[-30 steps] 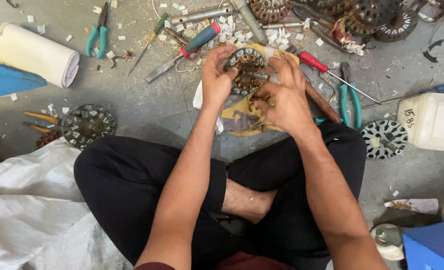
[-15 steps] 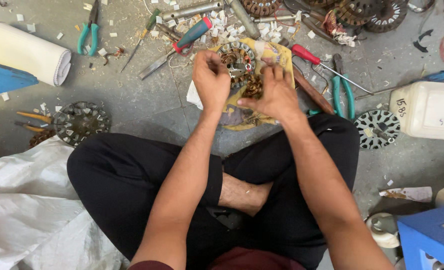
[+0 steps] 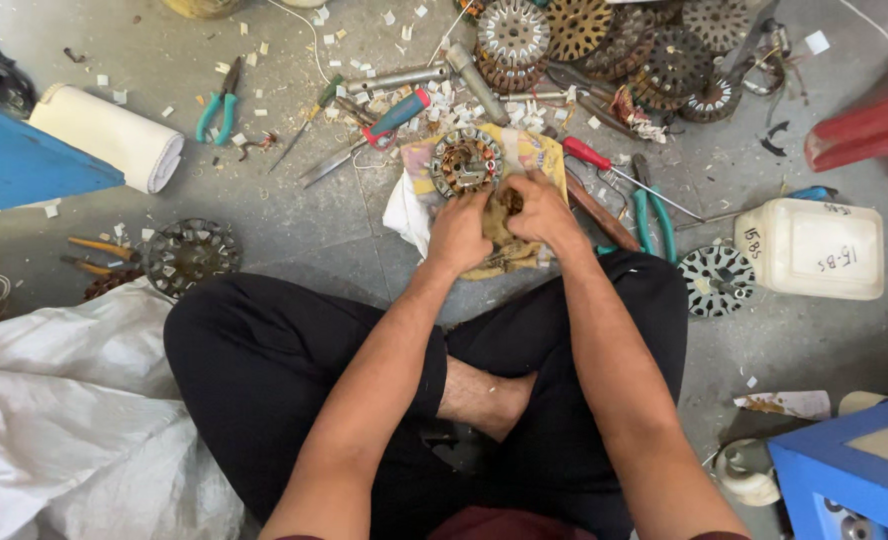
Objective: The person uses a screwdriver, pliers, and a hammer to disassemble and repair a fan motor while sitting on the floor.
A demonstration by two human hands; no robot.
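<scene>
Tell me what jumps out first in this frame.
Dead centre, the left hand and right hand work together at a round copper-wound motor stator lying on a yellowish rag on the concrete floor. Behind it sits a heap of rusty stator cores, with white paper scraps scattered round. A red-handled screwdriver and green-handled pliers lie just right of the hands.
</scene>
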